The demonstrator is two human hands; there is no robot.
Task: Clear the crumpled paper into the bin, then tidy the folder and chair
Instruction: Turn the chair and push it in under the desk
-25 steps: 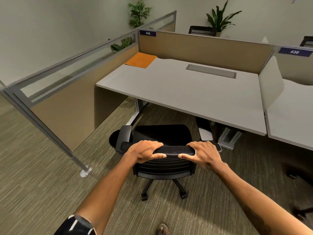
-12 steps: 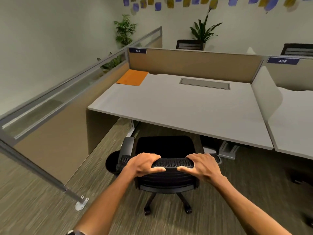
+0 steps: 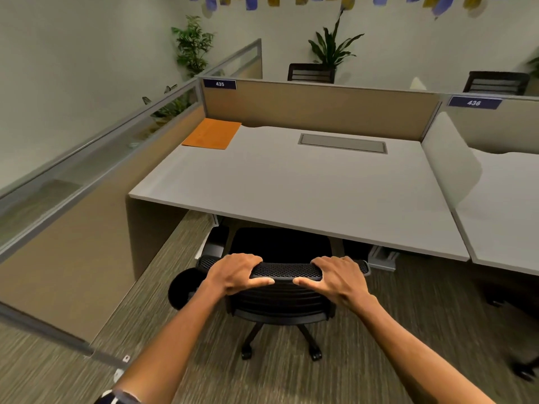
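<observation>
Both hands grip black mesh chair (image 3: 281,298) backrest; seat under desk (image 3: 291,188).

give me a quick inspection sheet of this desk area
surface: desk bare apart from the orange folder in its far left corner
job's things: chair seat partly under the desk; bin on the floor left of the chair; crumpled paper: nothing seen
clutter: nothing seen
grippers: left hand and right hand both grip the chair's backrest top
cables: nothing seen
surroundings: partition tagged 435, plants behind
</observation>
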